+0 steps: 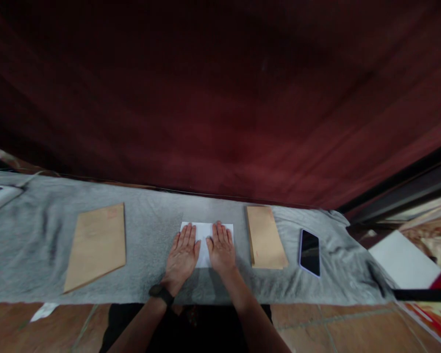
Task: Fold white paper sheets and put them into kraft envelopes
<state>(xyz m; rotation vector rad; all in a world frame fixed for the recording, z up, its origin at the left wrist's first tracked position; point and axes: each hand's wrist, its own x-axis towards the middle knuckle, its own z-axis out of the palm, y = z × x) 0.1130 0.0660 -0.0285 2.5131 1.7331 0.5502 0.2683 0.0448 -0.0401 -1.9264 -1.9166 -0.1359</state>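
Note:
A white sheet of paper point(204, 260) lies on the grey cloth in front of me, partly covered by both hands. My left hand point(183, 252) rests palm down on its left part, fingers stretched out and pointing away from me. On the right part lies my right hand point(222, 247), also flat with its fingers extended. Between the two thumbs a strip of the paper shows. To the right of my right hand is a stack of brown envelopes point(266, 238). Farther off to the left of my left hand lie larger-looking brown envelopes point(97, 245).
Grey cloth point(150, 211) covers the long, narrow surface, backed by a dark red panel point(220, 122). A phone point(310, 252) lies right of the envelope stack. At the far left is a white device point(0, 196) with a cord. Tiled floor point(308, 328) shows below the front edge.

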